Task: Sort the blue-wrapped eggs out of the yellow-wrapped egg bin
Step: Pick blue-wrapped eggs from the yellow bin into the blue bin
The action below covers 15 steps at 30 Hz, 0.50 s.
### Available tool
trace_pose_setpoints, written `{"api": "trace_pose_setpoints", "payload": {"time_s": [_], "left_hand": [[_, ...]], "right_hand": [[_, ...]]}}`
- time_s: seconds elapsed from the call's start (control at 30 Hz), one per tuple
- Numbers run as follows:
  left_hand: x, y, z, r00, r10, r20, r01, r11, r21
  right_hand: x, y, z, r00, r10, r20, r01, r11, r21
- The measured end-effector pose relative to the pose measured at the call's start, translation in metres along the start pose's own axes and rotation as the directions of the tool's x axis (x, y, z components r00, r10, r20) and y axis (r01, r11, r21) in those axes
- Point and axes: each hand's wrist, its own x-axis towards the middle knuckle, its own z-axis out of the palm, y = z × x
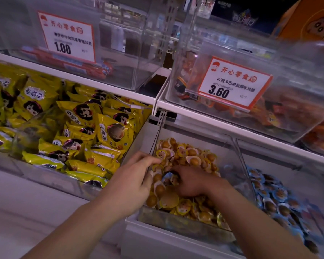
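A clear bin in the middle holds a heap of yellow-wrapped eggs. A blue-wrapped egg lies among them, just under the fingers of my right hand. That hand reaches into the heap palm down, fingers curled onto the wrappers at the blue one; the grip itself is hidden. My left hand rests at the bin's left wall, its fingertips spread onto the yellow eggs. The bin to the right holds blue-wrapped eggs.
Yellow snack packets fill the bin on the left. Above, clear bins on a white shelf carry price cards marked 1.00 and 3.60. A white ledge runs along the front.
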Motion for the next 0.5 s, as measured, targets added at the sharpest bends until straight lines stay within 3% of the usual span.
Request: {"api": "trace_pose_setpoints", "payload": {"time_s": [0.1,0.27,0.37,0.43,0.5], "left_hand": [[0.001,0.001,0.001,1.0,0.005,-0.008,-0.005,1.0,0.005],[0.002,0.004,0.003,1.0,-0.007,-0.021,0.007,1.0,0.018],[0.001,0.006,0.004,1.0,-0.016,-0.023,0.016,1.0,0.023],[0.002,0.007,0.004,1.0,-0.017,-0.024,0.018,1.0,0.025],[0.003,0.007,0.005,1.0,-0.02,-0.022,0.021,1.0,0.023]], "right_hand": [[0.012,-0.011,0.004,0.997,0.053,0.062,-0.062,0.984,0.165],[0.022,-0.016,0.022,0.985,0.117,-0.124,-0.05,0.894,0.446],[0.02,-0.018,0.025,0.983,0.15,-0.106,-0.059,0.804,0.592],[0.019,-0.017,0.022,0.964,0.246,-0.102,-0.102,0.697,0.71],[0.016,-0.021,0.021,0.957,0.269,-0.111,-0.039,0.496,0.867]]}}
